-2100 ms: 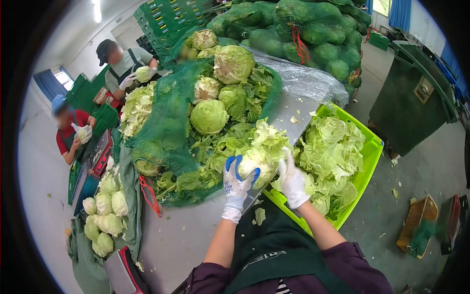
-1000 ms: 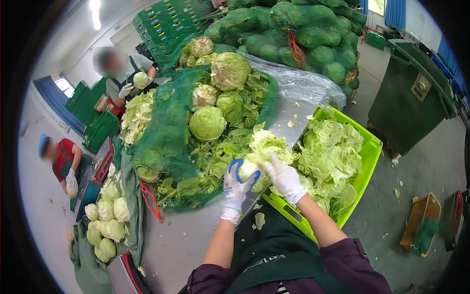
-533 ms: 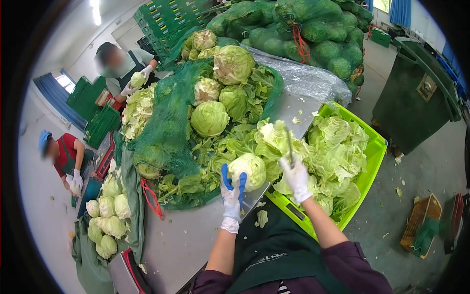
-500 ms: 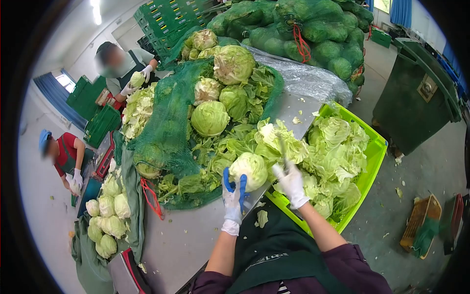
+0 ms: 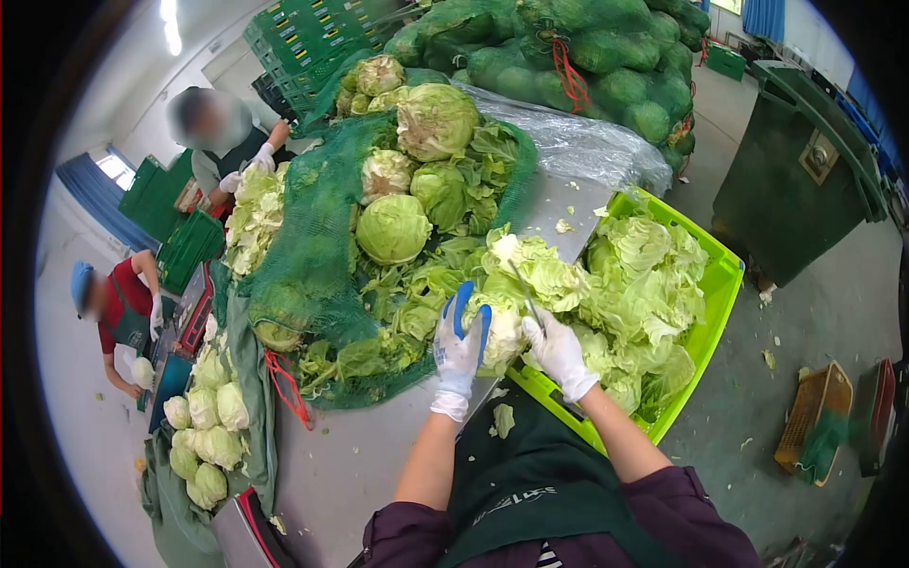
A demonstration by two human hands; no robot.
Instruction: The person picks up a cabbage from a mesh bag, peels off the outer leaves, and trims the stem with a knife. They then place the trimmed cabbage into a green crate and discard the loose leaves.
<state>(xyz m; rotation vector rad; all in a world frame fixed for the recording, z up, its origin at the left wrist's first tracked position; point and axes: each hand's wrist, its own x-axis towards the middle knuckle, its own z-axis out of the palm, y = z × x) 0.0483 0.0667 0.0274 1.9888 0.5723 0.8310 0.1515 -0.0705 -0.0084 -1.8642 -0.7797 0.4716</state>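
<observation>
My left hand (image 5: 460,348), in a white glove with blue fingertips, grips a pale green cabbage (image 5: 505,338) from its left side, fingers spread over it. In my white-gloved right hand (image 5: 561,356) is a knife (image 5: 523,290), its thin blade pointing up and left just above the cabbage. Part of the cabbage is hidden by the left hand. Loose outer leaves (image 5: 540,268) lie right behind it. To the right, a bright green crate (image 5: 712,317) is heaped with cabbage leaves (image 5: 644,284).
Whole cabbages (image 5: 393,229) lie in an opened green net (image 5: 317,218) on the metal table (image 5: 360,464). Trimmed cabbages (image 5: 216,407) are piled at left. Two people work beyond. Full net sacks (image 5: 625,76) stand behind; a dark wheeled bin (image 5: 791,180) is at right.
My left hand has shifted up over the cabbage, which is turned and more covered now. The knife stays in my right hand. The person at far left has lowered a cabbage.
</observation>
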